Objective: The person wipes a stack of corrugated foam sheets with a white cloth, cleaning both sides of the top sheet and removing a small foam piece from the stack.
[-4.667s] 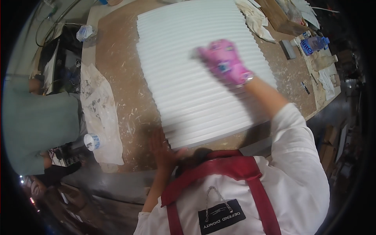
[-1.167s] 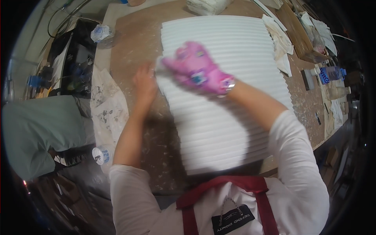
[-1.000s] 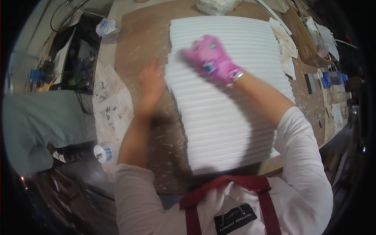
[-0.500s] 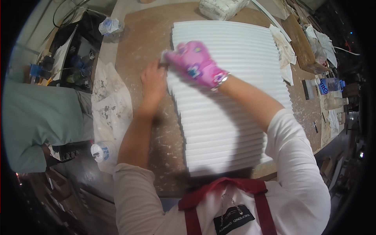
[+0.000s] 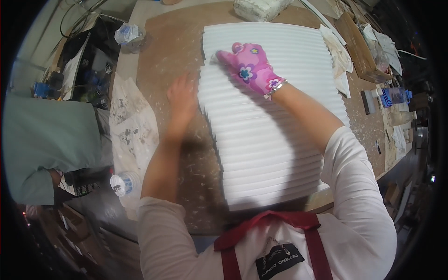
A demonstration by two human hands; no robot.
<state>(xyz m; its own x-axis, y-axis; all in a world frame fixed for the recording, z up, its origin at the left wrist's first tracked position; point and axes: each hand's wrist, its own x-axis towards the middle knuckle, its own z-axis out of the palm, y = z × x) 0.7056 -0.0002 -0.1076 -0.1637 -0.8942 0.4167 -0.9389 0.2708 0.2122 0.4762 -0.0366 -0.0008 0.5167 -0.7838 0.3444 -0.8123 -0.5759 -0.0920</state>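
Observation:
Many long white strips (image 5: pixel 270 140) lie side by side across the brown board, their left ends forming a slightly uneven edge. My right hand (image 5: pixel 247 70), in a pink flowered glove, is over the far left part of the strips. Its fingers are closed, and a small pale thing shows at the fingertips, too unclear to name. My bare left hand (image 5: pixel 183 95) rests on the board just beside the strips' left ends. Its fingers are stretched out and hold nothing visible.
A crumpled, stained white sheet (image 5: pixel 135 126) and two plastic bottles (image 5: pixel 129 35) line the left side. At right are a stained cloth (image 5: pixel 337 56), a wooden box (image 5: pixel 359 51), a grey block (image 5: pixel 367 102) and more bottles (image 5: pixel 396 96). A person in green (image 5: pixel 51 144) is at left.
My gloved right hand has moved rightward from the strips' left ends, in onto the strips. My left hand stays by the ends, now apart from the glove.

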